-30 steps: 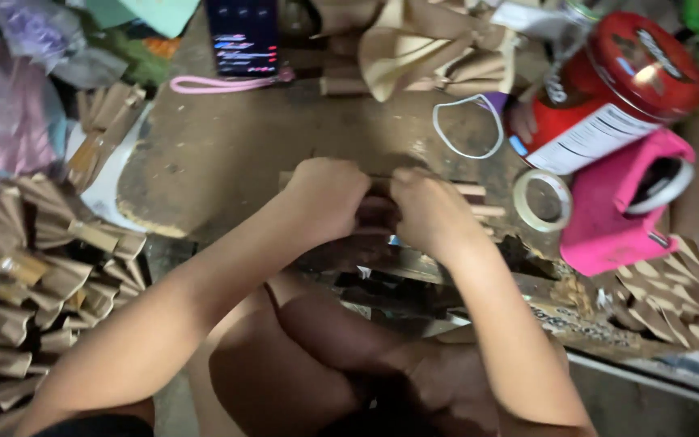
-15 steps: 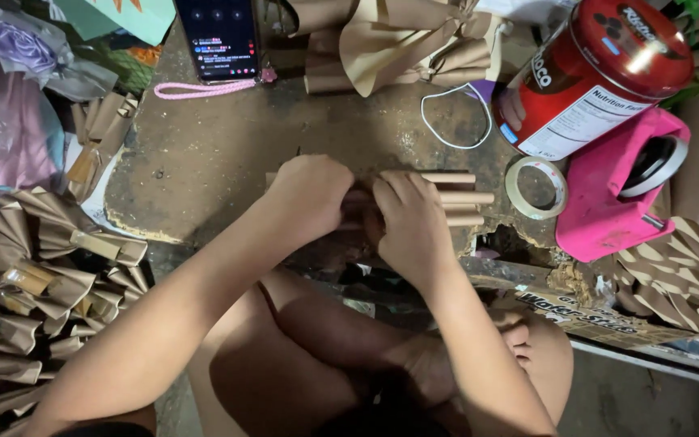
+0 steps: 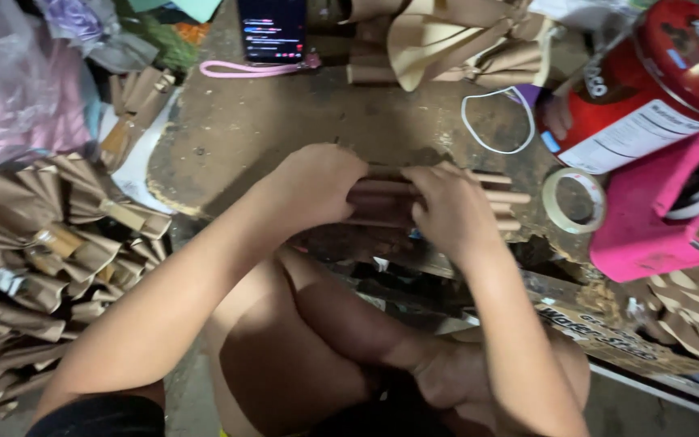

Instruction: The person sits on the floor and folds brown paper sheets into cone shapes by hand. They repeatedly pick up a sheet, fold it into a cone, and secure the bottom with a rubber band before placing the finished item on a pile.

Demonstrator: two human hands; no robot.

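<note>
1. Worn and stained, the low brown worktop (image 3: pixel 285 129) carries the work, its chipped near edge running just under both wrists.
2. Brown paper rolls (image 3: pixel 382 198) lie directly between the hands, long axis running left to right, parallel to that near edge; their right ends stick out past the right hand.
3. Left hand (image 3: pixel 317 186) is curled closed over the left ends of the rolls; right hand (image 3: pixel 446 210) presses down on their middle with fingers bent, gripping them. Both are equally near, touching the bundle.
4. Just right of the right hand sits a tape ring (image 3: pixel 574 200), and beyond it a pink tape dispenser (image 3: pixel 657 218) and a tipped red tin (image 3: pixel 641 81), so room to the right is tight.
5. Ahead of the hands the worktop is barer, with a white loop (image 3: pixel 497 121), a phone (image 3: pixel 273 28) with a pink strap, and folded brown paper (image 3: pixel 455 40) at the far side.
6. Well left of the left hand, a heap of pleated brown paper fans (image 3: pixel 50 259) crowds the edge.
</note>
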